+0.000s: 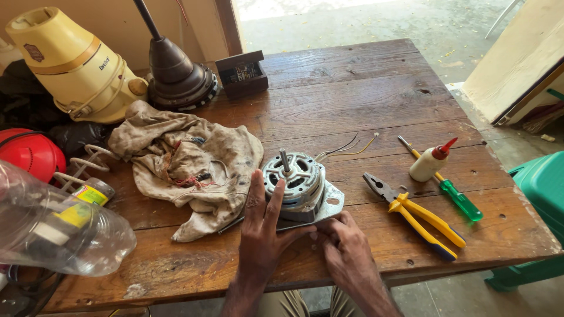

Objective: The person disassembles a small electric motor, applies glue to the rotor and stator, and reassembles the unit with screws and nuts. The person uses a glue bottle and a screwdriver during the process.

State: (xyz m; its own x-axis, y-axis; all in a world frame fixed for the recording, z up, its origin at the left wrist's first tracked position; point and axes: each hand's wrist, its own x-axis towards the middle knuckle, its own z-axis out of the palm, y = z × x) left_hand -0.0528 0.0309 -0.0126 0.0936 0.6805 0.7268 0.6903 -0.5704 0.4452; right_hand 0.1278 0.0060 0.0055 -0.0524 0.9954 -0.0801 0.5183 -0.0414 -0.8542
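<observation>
A: Where is the motor [296, 186] sitting?

B: Near the front edge of the wooden counter [364, 88], shaft upright, on its metal mounting plate. Its thin wires trail off toward one o'clock.

A: And the hands?

B: The left hand [261, 226] lies open and flat against the motor's nine o'clock side, fingers spread upward along the housing. The right hand [341, 246] pinches the plate's front edge at about five o'clock, fingers narrow.

A: How far along does the work look?

B: By my reading, early. The housing is closed, and the tools lie untouched: yellow-handled pliers [414, 214] at three o'clock from the motor, a green screwdriver [449, 188] and a small white glue bottle [432, 161] beyond, at two o'clock.

A: The rest of the counter?

B: A stained rag [188, 161] at ten o'clock, a yellow mixer base [73, 64], a brown fan motor [176, 73] and a clear plastic bottle [59, 226] at far left. The planks are worn and scratched. A sunlit concrete floor [352, 20] shows past the far edge.
</observation>
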